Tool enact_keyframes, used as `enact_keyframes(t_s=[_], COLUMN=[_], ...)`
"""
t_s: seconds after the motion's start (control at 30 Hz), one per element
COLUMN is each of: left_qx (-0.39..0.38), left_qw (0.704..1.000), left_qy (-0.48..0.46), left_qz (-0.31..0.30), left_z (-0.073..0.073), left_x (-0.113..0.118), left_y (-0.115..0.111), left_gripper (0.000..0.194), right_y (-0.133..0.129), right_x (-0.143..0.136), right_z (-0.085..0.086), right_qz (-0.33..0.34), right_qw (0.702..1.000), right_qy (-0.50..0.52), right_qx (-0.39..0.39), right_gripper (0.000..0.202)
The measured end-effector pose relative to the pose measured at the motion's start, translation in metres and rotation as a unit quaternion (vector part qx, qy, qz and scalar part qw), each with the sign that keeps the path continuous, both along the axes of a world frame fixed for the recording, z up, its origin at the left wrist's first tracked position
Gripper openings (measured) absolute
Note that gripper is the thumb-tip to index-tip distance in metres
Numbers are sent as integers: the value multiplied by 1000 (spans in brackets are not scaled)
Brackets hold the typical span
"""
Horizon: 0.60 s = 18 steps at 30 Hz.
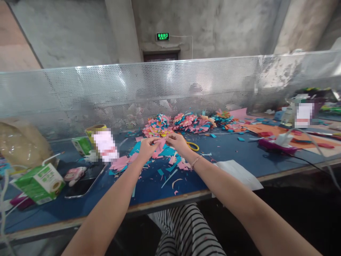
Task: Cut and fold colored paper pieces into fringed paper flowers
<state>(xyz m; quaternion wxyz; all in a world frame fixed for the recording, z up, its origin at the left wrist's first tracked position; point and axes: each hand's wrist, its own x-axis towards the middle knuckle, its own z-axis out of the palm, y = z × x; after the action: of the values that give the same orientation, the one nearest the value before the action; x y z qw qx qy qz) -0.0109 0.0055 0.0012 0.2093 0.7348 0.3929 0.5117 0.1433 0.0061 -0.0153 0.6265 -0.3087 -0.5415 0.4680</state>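
Note:
Both hands meet over the middle of the blue table, pinching a piece of pink paper [159, 145] between them. My left hand [147, 146] has its fingertips closed on the paper's left side. On the other side, my right hand [179, 141] grips it with thumb and fingers. Beneath them lie pink and blue paper scraps [174, 161], cut in strips and small bits. Just behind the hands sit several bunches of pink, blue and orange paper pieces [185, 121]. Yellow scissor handles [194, 146] show beside my right wrist; the blades are hidden.
At left stand a green-and-white drink carton [39, 183], a phone [84, 183] and a yellow tape roll [96, 129]. A white sheet [237, 174] overhangs the front edge. Right are a purple tissue pack [277, 145] and orange paper [266, 129]. A perforated metal panel [119, 96] rises behind.

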Motion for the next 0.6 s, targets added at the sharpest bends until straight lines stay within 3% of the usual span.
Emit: enact_keyframes(t_s=[0.23, 0.6], left_qx=[4, 18], left_qw=[1000, 1000], left_qy=[-4, 17], left_qz=[-14, -4], left_z=[1, 4], left_x=[2, 0], left_y=[-2, -7], left_gripper=[26, 23], right_y=[1, -2], right_x=[2, 2], right_z=[1, 3], right_qz=[-12, 11], right_qw=[1000, 999], right_qy=[-15, 26], right_qx=[16, -26], right_gripper=[28, 32])
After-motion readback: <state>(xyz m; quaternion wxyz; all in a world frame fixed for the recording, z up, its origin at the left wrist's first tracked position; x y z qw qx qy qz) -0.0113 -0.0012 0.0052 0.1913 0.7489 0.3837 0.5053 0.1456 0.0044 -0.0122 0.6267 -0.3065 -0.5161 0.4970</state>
